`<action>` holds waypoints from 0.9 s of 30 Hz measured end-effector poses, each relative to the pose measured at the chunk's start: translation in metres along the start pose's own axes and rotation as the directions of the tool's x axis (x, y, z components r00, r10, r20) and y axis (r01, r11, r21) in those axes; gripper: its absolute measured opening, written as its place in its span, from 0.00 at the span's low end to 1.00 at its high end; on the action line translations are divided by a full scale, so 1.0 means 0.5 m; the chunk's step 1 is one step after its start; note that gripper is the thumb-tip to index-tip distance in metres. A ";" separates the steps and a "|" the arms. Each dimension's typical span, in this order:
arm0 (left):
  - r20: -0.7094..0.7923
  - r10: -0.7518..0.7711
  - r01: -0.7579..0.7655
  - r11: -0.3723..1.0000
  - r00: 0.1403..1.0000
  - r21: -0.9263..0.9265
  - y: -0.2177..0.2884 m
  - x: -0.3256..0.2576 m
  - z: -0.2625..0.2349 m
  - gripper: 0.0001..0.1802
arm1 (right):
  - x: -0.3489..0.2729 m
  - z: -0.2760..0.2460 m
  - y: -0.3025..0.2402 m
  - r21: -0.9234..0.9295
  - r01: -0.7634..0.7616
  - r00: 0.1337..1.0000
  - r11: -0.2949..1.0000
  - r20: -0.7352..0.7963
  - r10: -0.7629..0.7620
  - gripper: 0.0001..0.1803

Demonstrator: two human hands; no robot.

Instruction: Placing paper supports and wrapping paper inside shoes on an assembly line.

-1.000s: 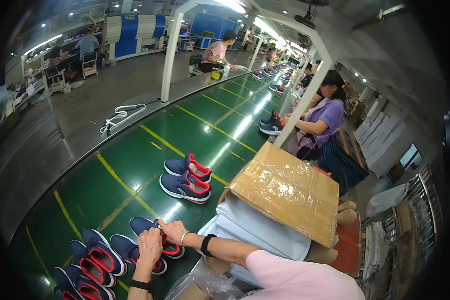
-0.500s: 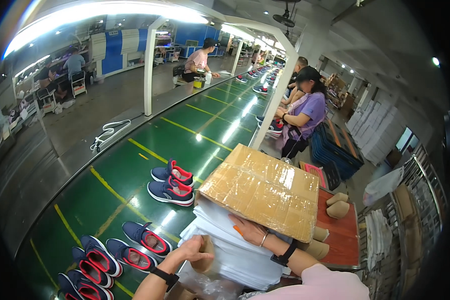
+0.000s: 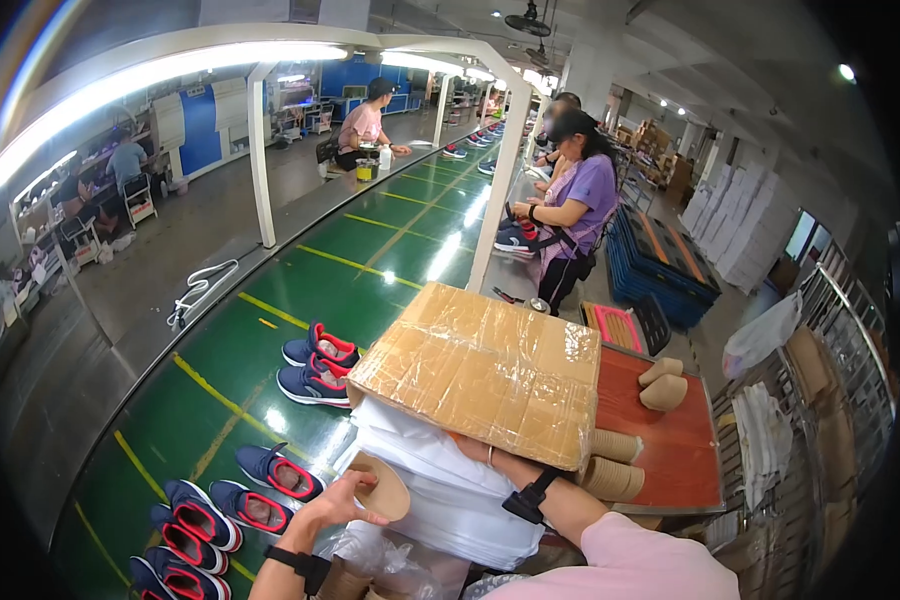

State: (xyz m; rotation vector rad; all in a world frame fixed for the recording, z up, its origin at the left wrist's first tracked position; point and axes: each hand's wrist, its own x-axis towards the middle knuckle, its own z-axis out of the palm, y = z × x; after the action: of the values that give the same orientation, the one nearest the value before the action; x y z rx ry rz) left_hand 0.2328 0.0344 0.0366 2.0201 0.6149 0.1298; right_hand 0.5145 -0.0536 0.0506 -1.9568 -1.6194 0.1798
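Note:
My left hand [image 3: 342, 503] is closed on a tan, curved cardboard shoe insert [image 3: 386, 491], thumb and fingers at its edge. It is just left of a stack of white paper sheets [image 3: 425, 500]. My right hand [image 3: 470, 450] reaches over the stack and under the edge of a brown taped cardboard sheet [image 3: 480, 370]; its fingers are mostly hidden there. Clear plastic wrapping [image 3: 395, 565] lies below my left hand. To the left, navy shoes [image 3: 255, 505] with red linings stand on the green conveyor belt [image 3: 300, 290]; another pair [image 3: 315, 380] is beside the cardboard.
Nested tan inserts [image 3: 613, 478] and loose ones [image 3: 662, 390] lie on a red-brown board [image 3: 675, 450] at right. A white post [image 3: 500, 190] rises beyond the cardboard. A person in purple [image 3: 582, 195] handles a shoe farther along the belt; another person [image 3: 362, 128] sits across it.
My right hand has slid from the paper's edge to beneath the cardboard. The insert in my left hand has turned, showing more of its curved face. The whole view has shifted slightly.

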 end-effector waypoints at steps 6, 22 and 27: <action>-0.235 0.156 -0.141 0.987 0.959 0.079 0.106 -0.078 -0.016 0.31 | -0.019 0.017 -0.002 0.220 0.040 0.982 0.975 -0.191 0.002 0.16; -0.675 -0.377 -0.437 0.546 0.634 -0.715 0.168 -0.195 -0.012 0.12 | -0.016 0.064 -0.152 0.831 -0.059 0.993 0.553 0.106 -0.054 0.11; -0.738 -0.488 -0.462 0.577 0.466 -0.673 0.165 -0.234 0.054 0.10 | -0.020 0.075 -0.248 0.955 -0.280 0.956 0.096 0.286 -0.059 0.11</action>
State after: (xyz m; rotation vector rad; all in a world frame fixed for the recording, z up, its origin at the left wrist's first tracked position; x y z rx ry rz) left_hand 0.1712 -0.0747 0.1111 0.7987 0.9691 1.3419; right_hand 0.3890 -0.0389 0.0808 -0.8672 -0.8727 1.3109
